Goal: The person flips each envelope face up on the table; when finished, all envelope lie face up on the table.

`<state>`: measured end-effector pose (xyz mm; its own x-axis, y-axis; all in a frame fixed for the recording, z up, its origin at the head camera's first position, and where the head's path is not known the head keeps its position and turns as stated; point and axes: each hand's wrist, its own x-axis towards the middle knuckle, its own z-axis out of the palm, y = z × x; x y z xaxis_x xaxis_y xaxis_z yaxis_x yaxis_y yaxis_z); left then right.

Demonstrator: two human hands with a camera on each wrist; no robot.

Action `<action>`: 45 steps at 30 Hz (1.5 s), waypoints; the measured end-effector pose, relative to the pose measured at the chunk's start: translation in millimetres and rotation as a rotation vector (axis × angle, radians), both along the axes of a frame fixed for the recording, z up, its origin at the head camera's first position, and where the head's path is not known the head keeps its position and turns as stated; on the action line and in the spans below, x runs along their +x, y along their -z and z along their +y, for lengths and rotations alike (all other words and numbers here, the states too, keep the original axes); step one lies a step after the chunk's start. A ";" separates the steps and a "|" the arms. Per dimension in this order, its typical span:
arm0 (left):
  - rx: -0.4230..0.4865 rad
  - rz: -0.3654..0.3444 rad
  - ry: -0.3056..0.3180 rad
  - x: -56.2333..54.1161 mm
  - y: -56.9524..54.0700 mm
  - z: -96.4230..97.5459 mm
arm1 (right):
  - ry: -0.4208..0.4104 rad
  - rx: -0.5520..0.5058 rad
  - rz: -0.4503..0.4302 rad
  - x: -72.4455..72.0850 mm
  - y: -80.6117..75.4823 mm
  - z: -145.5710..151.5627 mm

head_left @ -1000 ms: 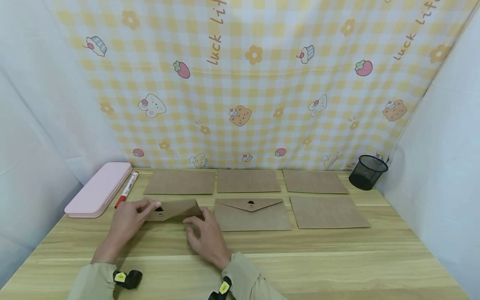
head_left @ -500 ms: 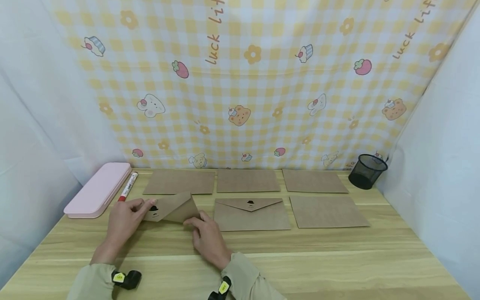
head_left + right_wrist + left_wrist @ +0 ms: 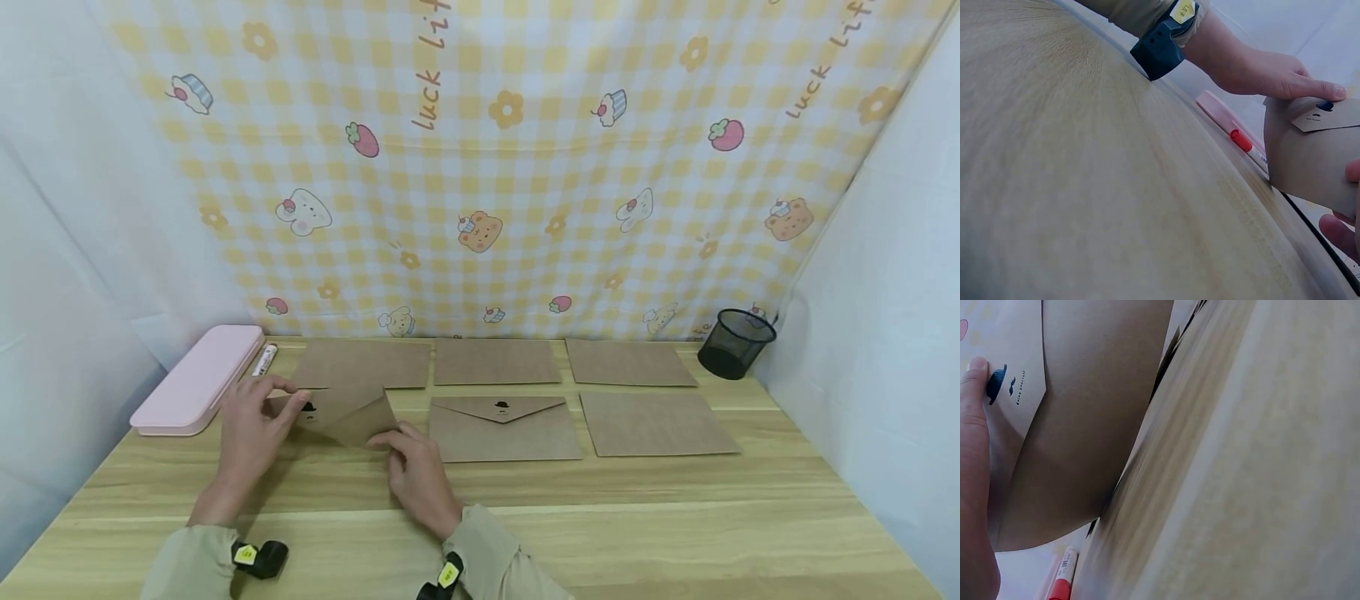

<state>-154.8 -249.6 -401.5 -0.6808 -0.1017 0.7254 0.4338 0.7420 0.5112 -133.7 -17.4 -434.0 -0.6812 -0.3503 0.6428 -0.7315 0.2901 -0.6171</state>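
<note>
A brown kraft envelope (image 3: pixel 351 414), its pointed flap printed with a small black hat and moustache, is raised and tilted off the table at the left of the front row. My left hand (image 3: pixel 251 429) grips its upper left part, the thumb (image 3: pixel 974 406) lying across the flap next to the hat print; the fingers behind are hidden. At its lower right edge my right hand (image 3: pixel 422 473) holds the envelope between curled fingers. In the right wrist view the paper bows slightly, and fingertips (image 3: pixel 1338 234) show at its lower edge.
Brown envelopes lie in two rows; the front middle envelope (image 3: pixel 504 437) shows its flap, while the front right envelope (image 3: pixel 658 425) shows a plain side. A pink case (image 3: pixel 197 379) and a red-capped marker (image 3: pixel 265 360) lie left. A black mesh pen cup (image 3: pixel 735 346) stands back right.
The envelope has been raised and tipped up further, its front turning toward me. My left hand has moved slightly up and back with it, covering more of the marker; my right hand stays at the right edge.
</note>
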 end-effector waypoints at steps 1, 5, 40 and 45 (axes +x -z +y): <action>0.004 0.011 -0.002 0.0 0.2 0.2 | -0.001 -0.003 -0.001 0.1 -0.4 0.1; 0.031 0.036 -0.006 0.3 0.7 0.4 | 0.002 -0.010 0.032 0.1 -1.5 0.2; 0.253 -0.326 -0.086 4.5 3.1 -1.1 | 0.023 -0.027 -0.017 -0.6 0.9 -0.9; 0.239 -0.343 -0.097 5.0 2.4 -1.5 | 0.018 -0.036 -0.026 -0.5 1.4 -1.1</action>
